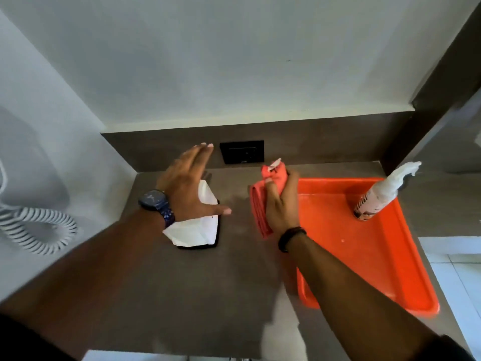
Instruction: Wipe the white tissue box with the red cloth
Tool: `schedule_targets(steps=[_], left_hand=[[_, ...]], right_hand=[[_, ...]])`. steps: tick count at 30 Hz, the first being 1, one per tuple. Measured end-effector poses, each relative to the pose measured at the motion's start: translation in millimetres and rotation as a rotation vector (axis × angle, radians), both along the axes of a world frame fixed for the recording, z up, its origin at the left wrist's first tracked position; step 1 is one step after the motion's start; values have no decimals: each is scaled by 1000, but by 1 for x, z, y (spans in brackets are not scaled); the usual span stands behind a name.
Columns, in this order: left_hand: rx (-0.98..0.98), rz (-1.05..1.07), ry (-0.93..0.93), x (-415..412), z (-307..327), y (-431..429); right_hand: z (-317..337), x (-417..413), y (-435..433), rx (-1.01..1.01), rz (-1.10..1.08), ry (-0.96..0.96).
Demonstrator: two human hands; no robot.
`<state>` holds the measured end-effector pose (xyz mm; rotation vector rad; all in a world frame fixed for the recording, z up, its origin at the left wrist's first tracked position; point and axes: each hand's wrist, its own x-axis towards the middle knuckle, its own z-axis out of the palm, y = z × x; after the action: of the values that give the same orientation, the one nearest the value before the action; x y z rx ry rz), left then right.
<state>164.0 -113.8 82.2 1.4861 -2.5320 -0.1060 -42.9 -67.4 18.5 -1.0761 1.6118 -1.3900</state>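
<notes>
1. head view: the folded red cloth [260, 204] is gripped in the closed right hand [282, 204], above the grey counter top [182, 295].
2. the left hand [190, 183] is spread wide with flat fingers, and nothing is held in it.
3. the white tissue box on a black base [200, 230] is seen under the left hand, left of the cloth.
4. the white spray bottle [377, 194] is placed in the orange plastic tray [364, 256] at the right.

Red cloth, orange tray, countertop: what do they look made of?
Red cloth: soft fabric, likely microfibre; matte, folded in layers, bunched in the right hand.
Orange tray: likely moulded plastic; glossy, rounded raised rim, uniform colour.
Countertop: grey-brown, matte, faintly mottled; stone or laminate, cannot tell which.
</notes>
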Motion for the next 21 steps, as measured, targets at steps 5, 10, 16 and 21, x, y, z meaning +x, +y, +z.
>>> schedule_targets(steps=[5,10,16,21], left_hand=[[335,58,-365,49,-16,-24],[459,85,-349,56,-39,-31],[349,34,-303,58,-46,-26],[327,23,-250,58,-48,-25]], right_hand=[[-29,64,-12,162,135,-252],[-47,113,-11,297,222,-370],[-54,129,-18,344,182,-372],[-44,138,-9,244,129,-408]])
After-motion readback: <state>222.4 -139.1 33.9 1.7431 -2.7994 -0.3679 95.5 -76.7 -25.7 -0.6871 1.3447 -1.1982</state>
